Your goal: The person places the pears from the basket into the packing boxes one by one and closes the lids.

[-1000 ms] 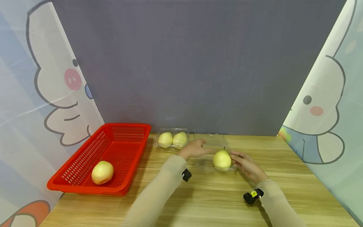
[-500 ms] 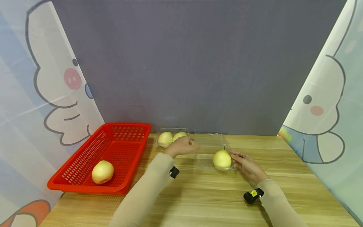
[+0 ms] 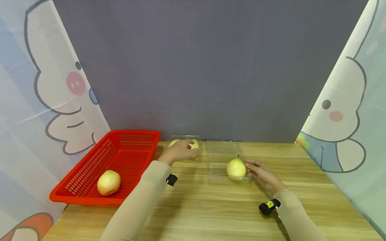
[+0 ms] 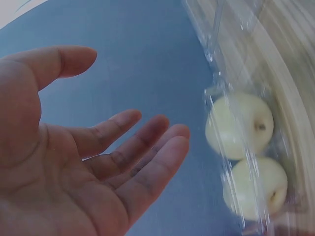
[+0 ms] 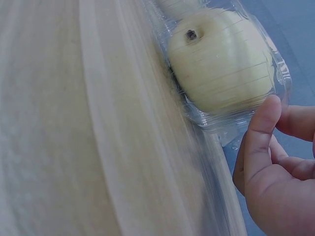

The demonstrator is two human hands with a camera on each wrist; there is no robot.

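My right hand (image 3: 263, 174) pinches the right edge of a clear plastic clamshell box (image 3: 217, 170) between thumb and fingers. One yellow-green pear (image 3: 236, 168) sits in its right half, stem up, and the lid lies folded back towards the wall. In the right wrist view, the thumb (image 5: 264, 118) presses the box rim right beside the pear (image 5: 221, 61). My left hand (image 3: 180, 151) holds nothing; its fingers are spread and relaxed in the left wrist view. In the head view it overlaps a second clear box (image 4: 229, 147) with two pears (image 4: 239, 125), partly hiding them.
A red plastic basket (image 3: 132, 187) stands at the left with one pear (image 3: 109, 182) in its near part. The wooden table (image 3: 229, 211) ends at a grey cloth wall (image 3: 211, 73) behind the boxes. Printed curtains (image 3: 334, 134) flank both sides.
My left hand has moved left, away from the box with one pear, to in front of the two-pear box. My right hand has stayed in place at the box edge.
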